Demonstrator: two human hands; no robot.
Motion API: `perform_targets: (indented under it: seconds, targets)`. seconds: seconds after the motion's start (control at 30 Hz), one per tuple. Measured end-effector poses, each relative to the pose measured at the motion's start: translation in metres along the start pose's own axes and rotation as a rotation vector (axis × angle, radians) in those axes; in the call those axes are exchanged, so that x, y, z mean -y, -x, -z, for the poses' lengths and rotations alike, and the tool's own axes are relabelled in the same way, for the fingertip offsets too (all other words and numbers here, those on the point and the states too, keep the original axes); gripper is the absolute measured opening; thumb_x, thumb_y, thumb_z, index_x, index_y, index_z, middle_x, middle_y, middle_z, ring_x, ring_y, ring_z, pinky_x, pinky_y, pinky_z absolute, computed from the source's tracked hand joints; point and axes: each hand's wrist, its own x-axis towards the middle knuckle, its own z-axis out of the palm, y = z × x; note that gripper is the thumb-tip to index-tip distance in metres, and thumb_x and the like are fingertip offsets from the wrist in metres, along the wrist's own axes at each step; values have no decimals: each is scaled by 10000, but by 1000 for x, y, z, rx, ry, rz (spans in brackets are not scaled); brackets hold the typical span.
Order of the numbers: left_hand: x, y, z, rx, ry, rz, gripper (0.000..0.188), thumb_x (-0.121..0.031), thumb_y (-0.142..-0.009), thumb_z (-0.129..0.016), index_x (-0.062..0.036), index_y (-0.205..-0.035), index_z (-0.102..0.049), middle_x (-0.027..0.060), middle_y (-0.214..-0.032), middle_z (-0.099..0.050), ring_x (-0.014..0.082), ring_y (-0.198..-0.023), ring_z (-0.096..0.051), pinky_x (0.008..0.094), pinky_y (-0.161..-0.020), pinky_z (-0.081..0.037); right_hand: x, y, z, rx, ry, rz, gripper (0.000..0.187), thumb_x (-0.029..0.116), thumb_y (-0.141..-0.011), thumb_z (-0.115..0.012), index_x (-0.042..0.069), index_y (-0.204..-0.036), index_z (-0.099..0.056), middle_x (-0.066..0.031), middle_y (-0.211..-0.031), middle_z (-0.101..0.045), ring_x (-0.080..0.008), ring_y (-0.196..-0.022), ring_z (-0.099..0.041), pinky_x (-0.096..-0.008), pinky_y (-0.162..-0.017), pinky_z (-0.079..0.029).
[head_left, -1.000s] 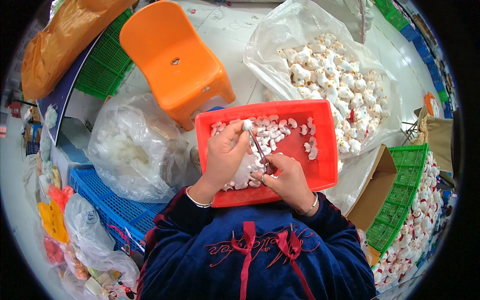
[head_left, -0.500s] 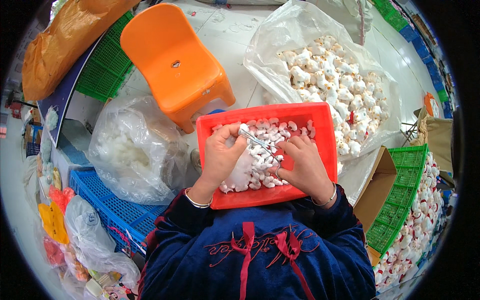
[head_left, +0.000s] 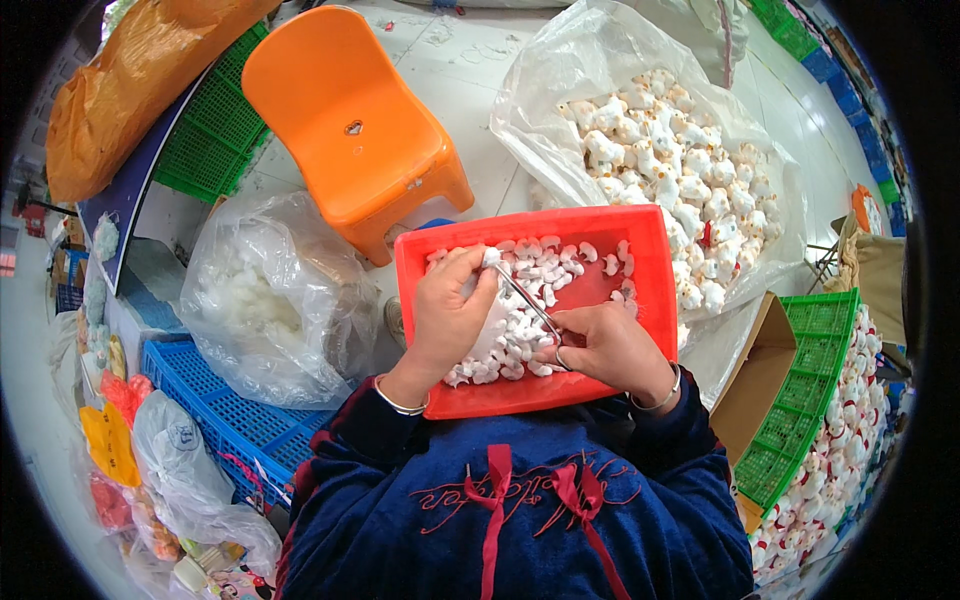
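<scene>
My left hand is closed over the left half of a red plastic tray, pinching a small white plush piece at its fingertips. Closed on the ringed handles of slim metal forceps, my right hand is at the tray's right half. The forceps' tip meets the plush piece, and how far it goes in is hidden. Many similar small white stuffed pieces lie in the tray below. Partly behind my left hand is a pale tuft of stuffing. The tray rests against my front.
An orange chair stands ahead to the left, beside a clear bag of white stuffing and a blue crate. A big clear bag of white plush toys sits ahead right. Near right are a cardboard box and green crate.
The forceps' shanks, spread apart before, now lie together. My right fingers have curled in, and that hand has drawn slightly lower. My left hand still pinches the plush piece.
</scene>
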Motion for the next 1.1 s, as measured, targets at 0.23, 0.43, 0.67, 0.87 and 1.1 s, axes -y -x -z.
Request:
perform_targets:
  seconds: [0.23, 0.43, 0.67, 0.87, 1.1]
  targets:
    - [7, 2, -3, 34, 82, 9, 134, -55, -994, -652, 21, -1071, -730, -25, -876, -653, 70, -819, -581, 240, -751, -476, 2, -3, -24, -83, -120, -46, 337, 303, -848, -821, -5, -932, -715, -187, -683, -634, -344, -607, -637, -431, -590, -489]
    - [5, 4, 10, 96, 419, 431, 123, -102, -986, -650, -3, -978, -723, -33, -804, -647, 34, -732, -553, 218, -709, -446, -17, 8, -19, -173, 262, -18, 538, 306, -767, -859, 26, -1192, -684, -145, -1044, -645, -344, -1041, -585, -454, -915, -466]
    - [-1, 1, 5, 59, 453, 461, 141, -69, -978, -655, 17, -1054, -736, -21, -877, -675, 29, -771, -558, 213, -677, -453, -15, 3, -18, -243, 301, -1, 508, 314, -747, -872, 61, -1159, -719, -107, -1035, -652, -317, -1013, -588, -431, -844, -445]
    - [14, 3, -3, -28, 192, 258, 139, -56, -971, -654, 18, -1049, -741, -23, -893, -686, 64, -850, -587, 246, -758, -494, -8, -3, -12, -156, 231, 12, 382, 281, -769, -877, 33, -1025, -744, -131, -782, -658, -315, -743, -643, -420, -691, -476]
    - [2, 1, 6, 122, 141, 287, 148, -38, -970, -647, 32, -1076, -724, 33, -905, -723, 78, -809, -643, 250, -744, -523, -18, -8, -26, -14, -49, 45, 398, 355, -859, -813, -2, -814, -642, -192, -687, -637, -395, -655, -656, -461, -610, -497]
